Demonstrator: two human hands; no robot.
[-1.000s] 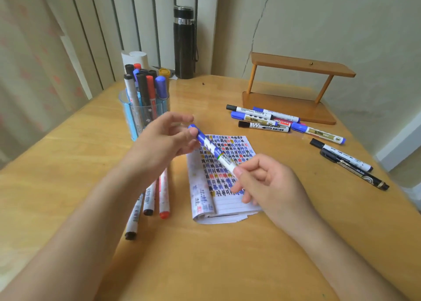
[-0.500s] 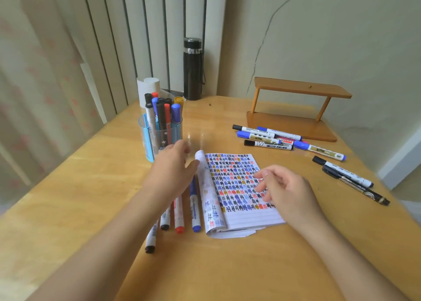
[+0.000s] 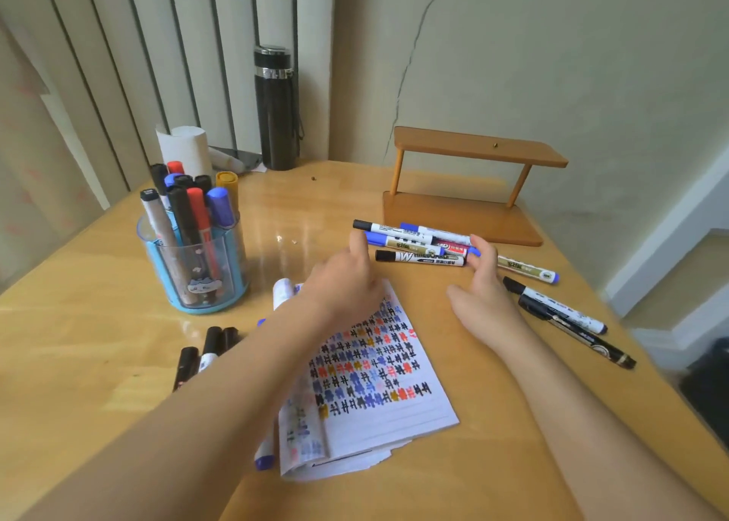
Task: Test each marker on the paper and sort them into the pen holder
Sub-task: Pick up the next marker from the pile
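Observation:
A clear blue pen holder (image 3: pixel 193 276) at the left holds several capped markers. The notepad (image 3: pixel 374 382), covered with coloured test marks, lies in the middle of the table. Beyond it lies a group of markers (image 3: pixel 410 240), the nearest of them a black-capped whiteboard marker (image 3: pixel 418 258). My left hand (image 3: pixel 347 276) reaches over the pad with its index fingertip at the group's left end. My right hand (image 3: pixel 483 284) has its fingertips on the right end of the whiteboard marker; no grip shows. A blue marker (image 3: pixel 264 455) and black-capped ones (image 3: pixel 209 347) lie left of the pad, partly under my left arm.
Two black markers (image 3: pixel 568 319) lie near the table's right edge, and a blue-tipped one (image 3: pixel 528 274) sits just past my right hand. A wooden shelf (image 3: pixel 473 149), a black flask (image 3: pixel 276 106) and a paper roll (image 3: pixel 185 145) stand at the back.
The blue marker that both hands held has been laid left of the pad. Both hands have since moved forward, empty, to the marker group beyond the pad.

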